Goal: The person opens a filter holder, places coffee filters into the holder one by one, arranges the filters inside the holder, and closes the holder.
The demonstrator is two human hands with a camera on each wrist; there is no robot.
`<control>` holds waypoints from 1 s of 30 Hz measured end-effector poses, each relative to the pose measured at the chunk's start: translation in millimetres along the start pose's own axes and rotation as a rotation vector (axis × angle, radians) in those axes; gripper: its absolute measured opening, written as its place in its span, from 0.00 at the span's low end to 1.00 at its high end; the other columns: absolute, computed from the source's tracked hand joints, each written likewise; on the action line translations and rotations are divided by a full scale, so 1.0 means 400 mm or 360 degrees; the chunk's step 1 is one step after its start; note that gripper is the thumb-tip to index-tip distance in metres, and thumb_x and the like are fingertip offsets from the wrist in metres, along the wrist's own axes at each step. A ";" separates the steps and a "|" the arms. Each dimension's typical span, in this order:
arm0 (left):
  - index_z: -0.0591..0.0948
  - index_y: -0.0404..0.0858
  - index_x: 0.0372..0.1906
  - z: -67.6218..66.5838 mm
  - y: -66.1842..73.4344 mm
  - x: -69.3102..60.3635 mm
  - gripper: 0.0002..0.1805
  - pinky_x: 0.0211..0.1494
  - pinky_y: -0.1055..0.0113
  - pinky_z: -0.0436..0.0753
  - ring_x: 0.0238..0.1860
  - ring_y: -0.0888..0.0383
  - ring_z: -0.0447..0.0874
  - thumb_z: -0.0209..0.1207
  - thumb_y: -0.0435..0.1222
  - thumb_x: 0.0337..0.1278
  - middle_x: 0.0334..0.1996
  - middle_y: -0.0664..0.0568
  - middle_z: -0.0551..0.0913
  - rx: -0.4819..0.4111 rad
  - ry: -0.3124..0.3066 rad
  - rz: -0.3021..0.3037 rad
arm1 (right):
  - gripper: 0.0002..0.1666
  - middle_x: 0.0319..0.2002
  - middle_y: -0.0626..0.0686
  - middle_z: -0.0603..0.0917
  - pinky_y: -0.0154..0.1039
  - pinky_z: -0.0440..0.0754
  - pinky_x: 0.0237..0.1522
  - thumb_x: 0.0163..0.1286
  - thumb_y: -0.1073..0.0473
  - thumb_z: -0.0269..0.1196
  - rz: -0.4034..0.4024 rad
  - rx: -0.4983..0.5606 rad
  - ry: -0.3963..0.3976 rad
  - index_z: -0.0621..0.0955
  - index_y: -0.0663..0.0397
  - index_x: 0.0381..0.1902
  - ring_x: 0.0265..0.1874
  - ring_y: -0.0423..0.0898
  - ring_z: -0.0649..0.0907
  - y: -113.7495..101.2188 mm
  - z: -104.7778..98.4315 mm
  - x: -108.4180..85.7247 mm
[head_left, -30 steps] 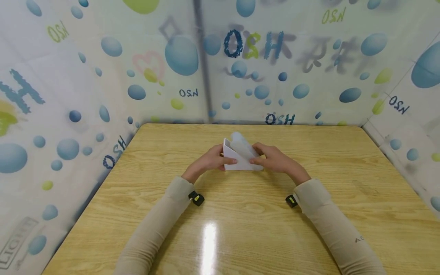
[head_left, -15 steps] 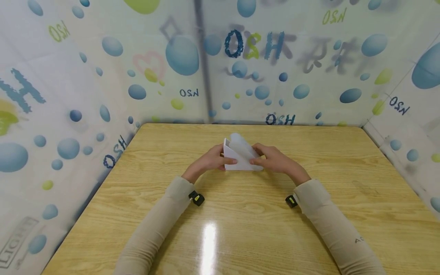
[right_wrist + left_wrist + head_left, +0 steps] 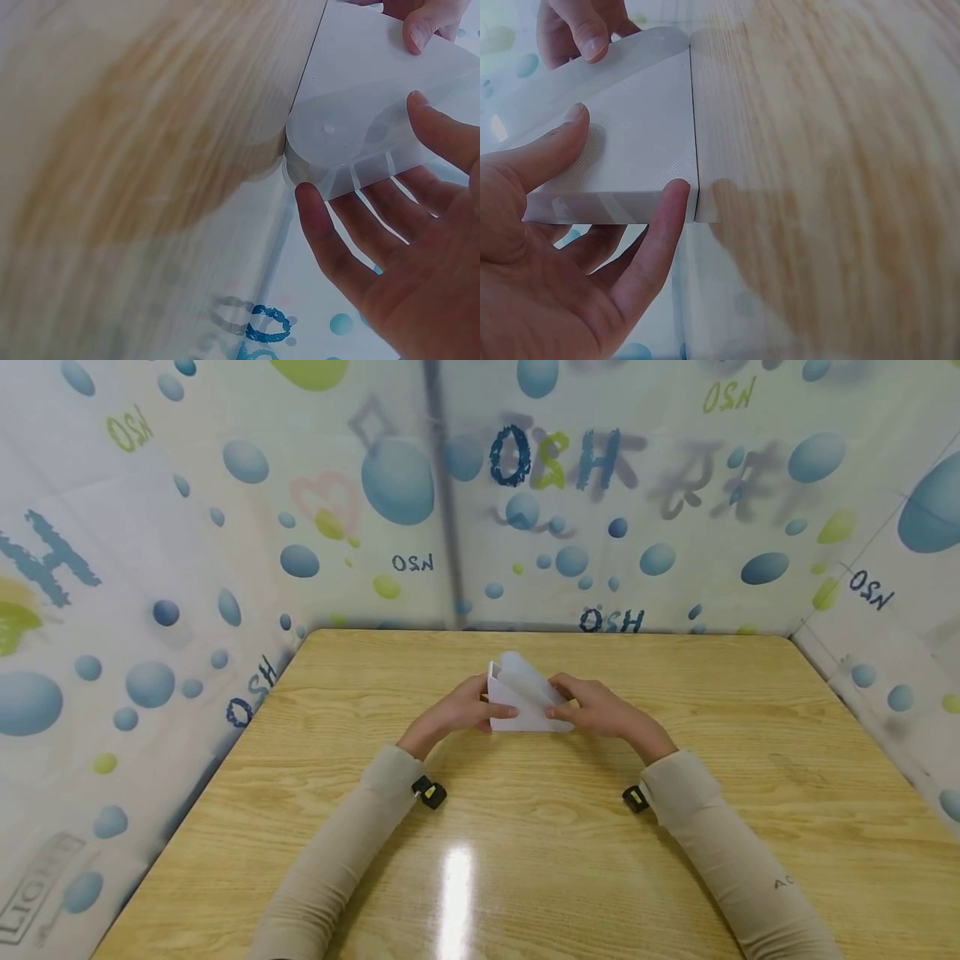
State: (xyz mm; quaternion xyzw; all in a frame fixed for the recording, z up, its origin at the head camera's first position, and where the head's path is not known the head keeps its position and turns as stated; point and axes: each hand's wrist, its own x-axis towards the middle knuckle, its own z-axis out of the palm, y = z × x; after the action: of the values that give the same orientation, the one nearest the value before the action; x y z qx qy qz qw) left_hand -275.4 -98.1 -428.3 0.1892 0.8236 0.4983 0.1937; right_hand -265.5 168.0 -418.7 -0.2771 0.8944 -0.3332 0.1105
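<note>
A white box point(image 3: 531, 720) with a slanted top stands on the wooden table, near the middle of the head view. A translucent cover point(image 3: 527, 682) with a rounded tip rises along its slope. My left hand point(image 3: 459, 707) grips the box's left end, thumb on the near face; in the left wrist view that face has fine ribbing. My right hand point(image 3: 600, 707) holds the right end, where the rounded end of the cover lies, as the right wrist view shows. There the thumb lies on the near side and the other fingers reach round the narrow side.
The wooden table point(image 3: 540, 877) carries a bright light reflection in front. Patterned curtains point(image 3: 637, 510) with blue and green drops hang behind the table and at both sides. Small black devices point(image 3: 430, 793) sit at both cuffs.
The cover's rounded tip has dropped very slightly and shifted a little left. Both hands keep their hold, and the box stays in place.
</note>
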 end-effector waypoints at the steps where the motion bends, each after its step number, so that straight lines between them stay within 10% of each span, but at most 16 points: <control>1: 0.74 0.44 0.67 0.000 -0.001 0.001 0.25 0.40 0.59 0.88 0.51 0.49 0.85 0.66 0.39 0.68 0.58 0.43 0.83 -0.0002 -0.0002 0.0001 | 0.27 0.65 0.62 0.80 0.60 0.78 0.65 0.78 0.54 0.62 0.0001 -0.0002 -0.0001 0.72 0.58 0.69 0.65 0.60 0.79 0.001 0.000 0.000; 30: 0.75 0.45 0.64 0.002 0.000 0.001 0.23 0.38 0.60 0.86 0.50 0.50 0.84 0.66 0.40 0.69 0.57 0.44 0.83 0.0014 0.0002 -0.0018 | 0.29 0.69 0.65 0.77 0.61 0.74 0.69 0.80 0.56 0.58 -0.0025 -0.0108 -0.0098 0.68 0.62 0.73 0.68 0.62 0.77 0.002 0.001 -0.002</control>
State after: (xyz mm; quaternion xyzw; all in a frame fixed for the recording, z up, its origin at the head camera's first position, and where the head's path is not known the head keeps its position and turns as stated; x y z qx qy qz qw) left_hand -275.3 -97.2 -428.6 0.1851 0.8269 0.4938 0.1950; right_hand -265.0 168.7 -419.7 -0.2977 0.8992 -0.2949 0.1258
